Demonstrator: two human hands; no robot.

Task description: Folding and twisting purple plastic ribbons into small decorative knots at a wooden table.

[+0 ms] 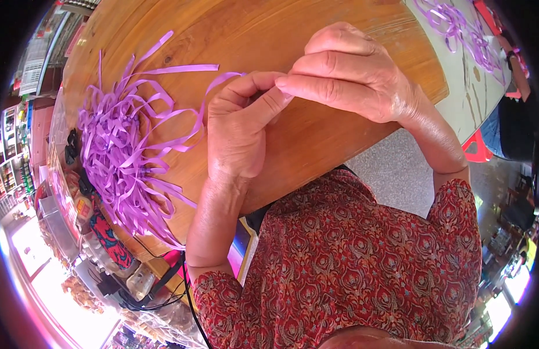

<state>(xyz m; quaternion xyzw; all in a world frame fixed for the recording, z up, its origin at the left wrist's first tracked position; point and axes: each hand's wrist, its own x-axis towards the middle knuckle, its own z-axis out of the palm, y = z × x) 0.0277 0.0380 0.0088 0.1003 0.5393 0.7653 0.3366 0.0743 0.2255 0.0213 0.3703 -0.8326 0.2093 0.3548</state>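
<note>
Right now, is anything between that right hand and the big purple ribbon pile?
Yes: the left hand is between the right hand and the ribbon pile. Past it, I see only loose purple strands reaching from the pile.

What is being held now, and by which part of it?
Probably a purple ribbon, in the left hand, whose fingertips meet the right hand; its held part is hidden.

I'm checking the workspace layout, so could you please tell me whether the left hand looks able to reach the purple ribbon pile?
Probably yes: the ribbon pile lies just left of the left hand, with only loose strands seemingly between, though it currently touches the right hand.
</note>
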